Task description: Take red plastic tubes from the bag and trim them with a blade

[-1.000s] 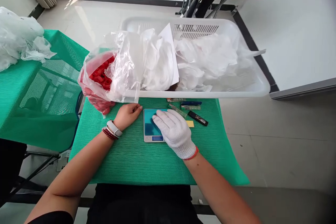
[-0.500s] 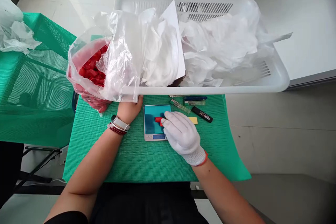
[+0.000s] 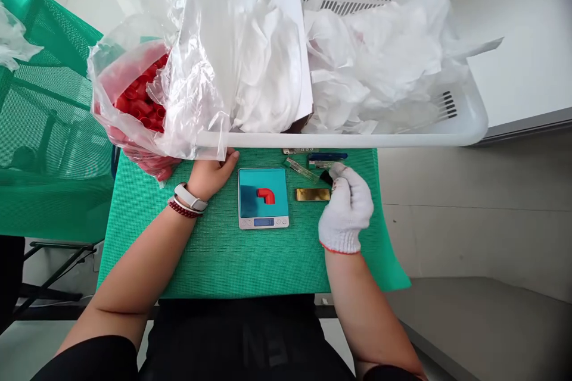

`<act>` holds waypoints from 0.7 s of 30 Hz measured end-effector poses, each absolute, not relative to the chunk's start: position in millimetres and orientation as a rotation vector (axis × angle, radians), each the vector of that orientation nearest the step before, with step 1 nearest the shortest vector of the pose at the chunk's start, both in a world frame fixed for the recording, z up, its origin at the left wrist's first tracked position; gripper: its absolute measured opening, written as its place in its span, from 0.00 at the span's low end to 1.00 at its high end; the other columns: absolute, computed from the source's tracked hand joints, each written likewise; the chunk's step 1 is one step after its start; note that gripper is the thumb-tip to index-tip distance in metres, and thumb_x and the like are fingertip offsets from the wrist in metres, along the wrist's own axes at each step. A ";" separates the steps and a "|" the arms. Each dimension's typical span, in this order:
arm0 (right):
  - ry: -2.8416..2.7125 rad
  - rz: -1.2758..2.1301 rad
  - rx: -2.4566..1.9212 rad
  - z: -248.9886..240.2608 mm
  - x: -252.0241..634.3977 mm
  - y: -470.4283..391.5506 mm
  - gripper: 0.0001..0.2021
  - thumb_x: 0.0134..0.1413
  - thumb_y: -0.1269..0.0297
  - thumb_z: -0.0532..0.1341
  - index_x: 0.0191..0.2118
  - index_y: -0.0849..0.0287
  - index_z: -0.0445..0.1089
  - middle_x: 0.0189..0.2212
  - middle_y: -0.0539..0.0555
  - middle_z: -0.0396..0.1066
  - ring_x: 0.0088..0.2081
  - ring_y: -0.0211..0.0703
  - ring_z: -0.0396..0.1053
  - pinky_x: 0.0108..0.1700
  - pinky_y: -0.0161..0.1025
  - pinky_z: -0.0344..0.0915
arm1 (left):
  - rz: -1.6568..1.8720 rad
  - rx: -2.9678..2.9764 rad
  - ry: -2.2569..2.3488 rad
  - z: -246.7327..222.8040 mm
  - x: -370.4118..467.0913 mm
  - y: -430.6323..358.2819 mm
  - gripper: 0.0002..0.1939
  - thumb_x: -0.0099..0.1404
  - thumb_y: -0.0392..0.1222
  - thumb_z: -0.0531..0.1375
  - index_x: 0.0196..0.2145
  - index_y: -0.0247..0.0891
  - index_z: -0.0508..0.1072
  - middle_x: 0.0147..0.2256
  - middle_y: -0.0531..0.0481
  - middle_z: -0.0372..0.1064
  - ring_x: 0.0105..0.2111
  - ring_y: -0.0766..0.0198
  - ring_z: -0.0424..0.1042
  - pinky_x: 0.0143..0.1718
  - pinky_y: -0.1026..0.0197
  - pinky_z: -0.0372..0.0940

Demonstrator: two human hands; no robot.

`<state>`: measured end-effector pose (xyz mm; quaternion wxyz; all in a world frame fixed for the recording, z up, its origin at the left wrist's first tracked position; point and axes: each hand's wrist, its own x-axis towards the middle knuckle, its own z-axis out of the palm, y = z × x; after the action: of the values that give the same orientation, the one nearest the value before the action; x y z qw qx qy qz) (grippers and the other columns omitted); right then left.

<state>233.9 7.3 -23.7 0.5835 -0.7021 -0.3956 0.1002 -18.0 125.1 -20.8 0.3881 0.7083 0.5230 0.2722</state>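
A red elbow pipe fitting (image 3: 267, 195) lies on the blue-green plate of a small digital scale (image 3: 263, 211). My left hand (image 3: 213, 175), bare and wearing a watch band and beads, rests on the green cloth left of the scale. Its thumb shows; the other fingers are mostly hidden under the plastic bag and basket rim. To the right, my right hand (image 3: 346, 205) in a white knitted glove has its fingers curled over a black stick-like object (image 3: 326, 178), largely covered. Whether it grips that object is hidden. A shiny gold bar-shaped block (image 3: 313, 194) lies beside the glove.
A white plastic basket (image 3: 339, 140) with crumpled white bags overhangs the table's far side. At its left, a clear bag (image 3: 105, 101) holds many red fittings (image 3: 142, 101). A clear-cased pen-like item (image 3: 301, 170) and a blue one (image 3: 328, 156) lie below the basket.
My right hand has left the red fitting on the scale and moved right, over the black object. The gold block is now uncovered. The view has shifted slightly; my left hand stays beside the scale.
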 end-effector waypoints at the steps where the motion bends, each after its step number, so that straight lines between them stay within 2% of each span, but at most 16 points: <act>1: -0.940 0.256 -1.636 -23.3 234.1 7.0 0.14 0.63 0.62 0.56 0.48 0.60 0.75 0.45 0.58 0.77 0.50 0.50 0.75 0.54 0.55 0.74 | 0.699 1.805 1.323 -19.9 -17.7 125.2 0.15 0.69 0.50 0.54 0.31 0.38 0.71 0.22 0.53 0.65 0.24 0.64 0.65 0.26 0.62 0.60; 9: -1.028 0.255 -1.675 -20.7 235.4 6.7 0.15 0.63 0.64 0.56 0.49 0.59 0.75 0.47 0.58 0.76 0.51 0.49 0.74 0.56 0.54 0.72 | 0.775 1.717 1.290 -10.3 -15.0 122.5 0.15 0.68 0.51 0.55 0.30 0.38 0.69 0.22 0.53 0.64 0.22 0.66 0.64 0.26 0.63 0.60; 21: -1.152 0.254 -1.683 -19.9 237.4 8.1 0.14 0.64 0.64 0.57 0.49 0.57 0.76 0.48 0.56 0.76 0.52 0.47 0.74 0.58 0.52 0.70 | 0.813 1.639 1.281 -7.0 -15.0 121.8 0.13 0.67 0.49 0.57 0.32 0.37 0.71 0.21 0.54 0.66 0.21 0.66 0.67 0.25 0.64 0.63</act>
<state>237.4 8.1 -19.9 0.5167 -0.7010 -0.4799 0.1058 -15.0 121.8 -7.0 0.4386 0.6595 0.5154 0.3270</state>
